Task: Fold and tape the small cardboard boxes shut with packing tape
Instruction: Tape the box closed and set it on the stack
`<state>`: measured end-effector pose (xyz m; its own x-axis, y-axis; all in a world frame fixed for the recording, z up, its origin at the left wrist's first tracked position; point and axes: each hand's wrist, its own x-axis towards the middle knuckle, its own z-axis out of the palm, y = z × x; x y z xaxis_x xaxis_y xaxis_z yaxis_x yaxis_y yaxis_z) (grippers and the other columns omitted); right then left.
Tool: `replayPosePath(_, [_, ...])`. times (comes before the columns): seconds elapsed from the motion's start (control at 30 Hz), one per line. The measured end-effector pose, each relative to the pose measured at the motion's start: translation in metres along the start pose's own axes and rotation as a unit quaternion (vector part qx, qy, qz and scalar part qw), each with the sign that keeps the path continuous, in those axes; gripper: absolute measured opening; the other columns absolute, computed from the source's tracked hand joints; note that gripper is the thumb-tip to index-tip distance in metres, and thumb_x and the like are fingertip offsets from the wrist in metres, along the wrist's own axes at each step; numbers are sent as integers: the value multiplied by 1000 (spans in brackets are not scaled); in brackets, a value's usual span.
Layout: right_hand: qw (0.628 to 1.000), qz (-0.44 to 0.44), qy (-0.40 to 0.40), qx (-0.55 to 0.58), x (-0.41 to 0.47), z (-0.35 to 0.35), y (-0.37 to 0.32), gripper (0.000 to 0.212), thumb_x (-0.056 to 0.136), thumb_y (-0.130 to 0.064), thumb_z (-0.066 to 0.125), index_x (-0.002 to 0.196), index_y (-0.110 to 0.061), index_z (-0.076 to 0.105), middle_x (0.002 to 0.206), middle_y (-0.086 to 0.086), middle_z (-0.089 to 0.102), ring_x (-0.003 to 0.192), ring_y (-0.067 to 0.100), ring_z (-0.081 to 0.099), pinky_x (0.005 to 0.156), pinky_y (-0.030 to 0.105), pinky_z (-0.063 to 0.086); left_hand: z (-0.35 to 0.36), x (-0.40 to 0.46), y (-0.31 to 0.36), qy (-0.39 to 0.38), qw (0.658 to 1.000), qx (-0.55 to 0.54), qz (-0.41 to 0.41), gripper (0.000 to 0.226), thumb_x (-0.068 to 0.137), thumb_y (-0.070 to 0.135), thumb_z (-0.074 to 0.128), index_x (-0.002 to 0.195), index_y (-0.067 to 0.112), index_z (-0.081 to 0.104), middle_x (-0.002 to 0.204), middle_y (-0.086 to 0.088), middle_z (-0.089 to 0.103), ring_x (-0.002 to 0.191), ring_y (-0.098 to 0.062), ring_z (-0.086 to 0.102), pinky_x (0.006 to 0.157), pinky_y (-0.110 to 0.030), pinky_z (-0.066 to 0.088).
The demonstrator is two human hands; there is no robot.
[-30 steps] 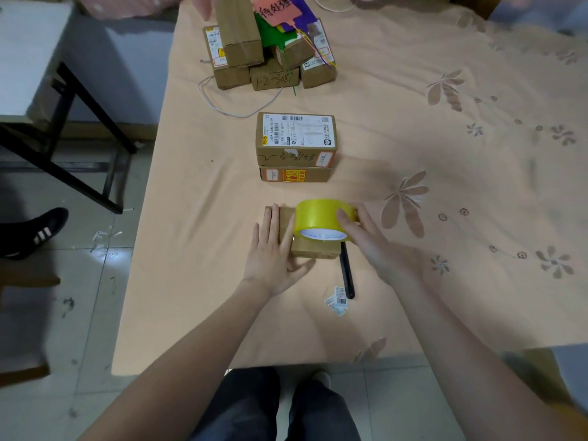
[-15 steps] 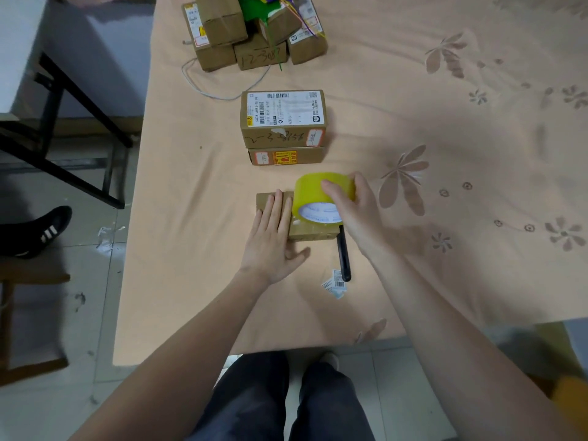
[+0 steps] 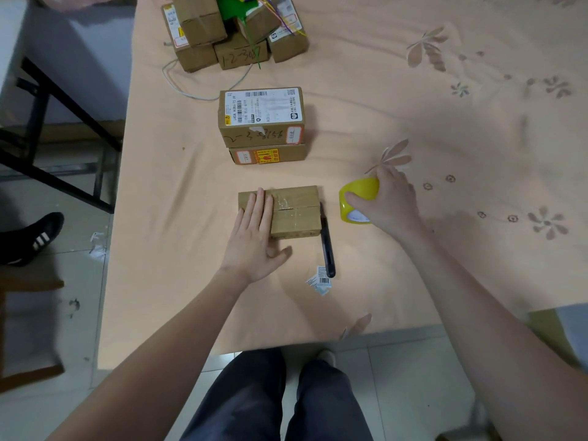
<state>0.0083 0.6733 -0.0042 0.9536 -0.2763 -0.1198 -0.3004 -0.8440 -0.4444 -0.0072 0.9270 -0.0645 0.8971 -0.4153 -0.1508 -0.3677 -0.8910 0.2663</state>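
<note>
Near the table's (image 3: 165, 281) front edge, right hand (image 3: 389, 198) gripping the yellow tape roll (image 3: 358, 198) just right of the small box (image 3: 294, 211), left hand (image 3: 254, 237) flat, fingers straight on the box's left end, black pen (image 3: 327, 249) beside it, stacked boxes (image 3: 262, 125) behind.

The small brown box (image 3: 288, 211) lies flat, flaps closed, with shiny clear tape over its top. The yellow tape roll (image 3: 358, 200) sits just right of the box, not touching it.
</note>
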Motion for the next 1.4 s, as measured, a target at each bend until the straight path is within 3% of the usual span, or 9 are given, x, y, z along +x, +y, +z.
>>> replayPosePath(0.17, [999,-18,28,-36,4,11,2,54,73,-51,65,105,-10,53,111,8,55,115,30,48,96,38,34,0,0,-1,-1,1000,9,14,92,84,62,50,150,29,-5,158,-12,-15,146,-28,-10,117,-43,6])
replayPosePath(0.27, [998,-21,15,-54,6,15,0,55,75,-50,65,108,-7,52,114,10,53,118,29,45,97,39,34,1,1,-1,4,1000,13,13,90,84,62,50,151,29,1,158,-13,-11,146,-31,-5,117,-45,10])
replayPosePath(0.5, [993,-36,21,-114,2,30,-12,55,76,-48,64,107,-5,54,114,14,54,114,31,46,92,37,31,5,1,7,18,998,60,4,96,81,71,45,152,15,13,159,-10,2,145,-37,5,113,-53,19])
replayPosePath(0.57, [994,-25,15,-108,2,37,-19,55,76,-48,64,108,-4,53,113,14,54,113,31,47,93,38,32,7,3,14,17,996,85,-3,101,80,76,38,151,8,13,160,-8,2,145,-37,3,113,-56,14])
replayPosePath(0.67, [990,-35,27,-133,1,45,-25,51,75,-47,62,106,-7,54,109,11,55,110,31,48,91,38,32,10,9,29,35,995,94,-23,110,78,81,31,147,-3,17,158,-17,7,147,-31,1,117,-48,5])
replayPosePath(0.9, [986,-28,56,-156,-1,53,-29,49,74,-46,61,102,-7,54,107,12,56,108,30,48,89,39,33,12,12,45,-8,997,74,-28,95,78,80,32,150,32,-8,154,-28,-13,143,-43,-10,113,-56,7])
replayPosePath(1.1, [982,-25,63,-174,-1,55,-30,49,76,-48,60,102,-7,53,107,12,55,108,30,48,90,40,34,16,17,66,-2,998,67,3,101,83,74,28,150,4,0,158,-14,-13,146,-27,-13,116,-49,0])
replayPosePath(1.23, [983,-27,69,-170,-3,57,-30,52,77,-52,59,101,-6,54,105,12,56,107,31,49,88,41,35,20,17,71,-21,996,81,-5,100,83,73,33,150,14,-12,157,-14,-19,145,-30,-15,115,-54,1])
replayPosePath(1.4, [984,-54,35,-164,-1,51,-25,55,79,-54,58,105,-6,52,110,14,53,110,33,46,89,43,36,13,18,67,-30,996,78,16,94,84,68,38,151,17,-4,158,-14,-11,146,-31,-8,114,-55,5])
